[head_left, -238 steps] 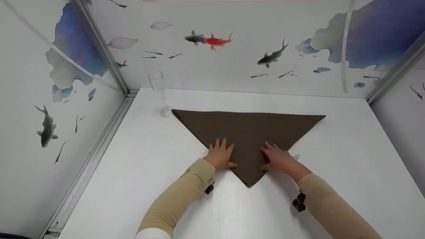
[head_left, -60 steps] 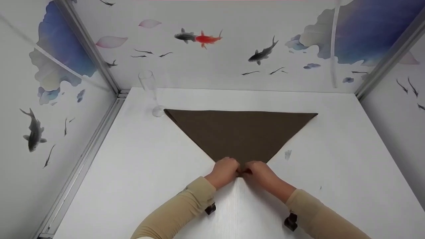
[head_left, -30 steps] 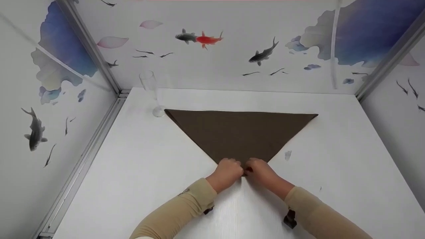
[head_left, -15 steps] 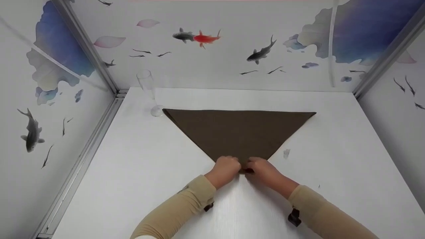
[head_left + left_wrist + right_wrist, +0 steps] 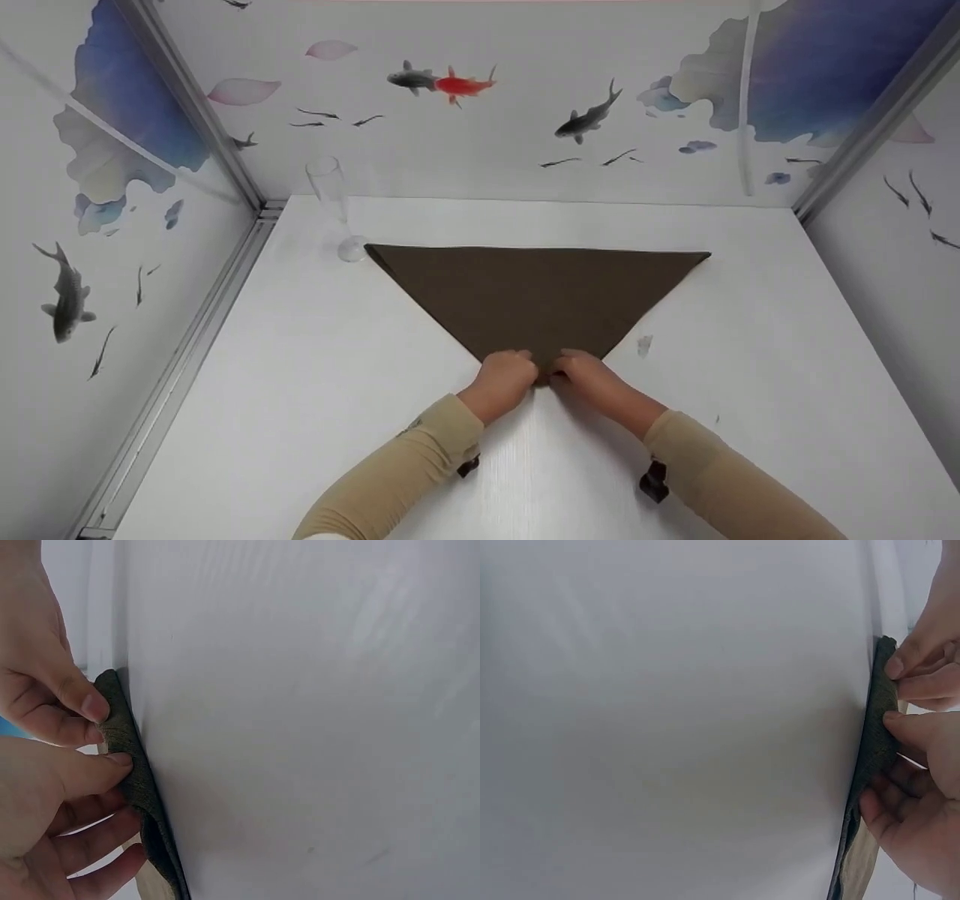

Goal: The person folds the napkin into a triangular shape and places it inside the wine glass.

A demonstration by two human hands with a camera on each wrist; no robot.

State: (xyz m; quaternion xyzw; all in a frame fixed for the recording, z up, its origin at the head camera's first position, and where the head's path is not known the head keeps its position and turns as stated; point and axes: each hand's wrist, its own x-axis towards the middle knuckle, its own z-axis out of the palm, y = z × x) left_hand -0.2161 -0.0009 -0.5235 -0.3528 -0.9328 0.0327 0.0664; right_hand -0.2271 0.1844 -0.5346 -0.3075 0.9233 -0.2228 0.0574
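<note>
Brown cloth (image 5: 536,292) lies as a triangle on the white tabletop (image 5: 292,352), its long edge toward the back wall (image 5: 480,172). The left hand (image 5: 501,382) and right hand (image 5: 594,376) each have a grip pinching the rolled near end, thumbs on the roll. Handling (judged by eye only): light, soft, limp, apt to unroll if released; best held at both sides of the roll. The far-left corner sits at the base of a clear glass (image 5: 352,249), presumably fragile; contact cannot be confirmed. Room for moving appears widest rightward and on the near side.
</note>
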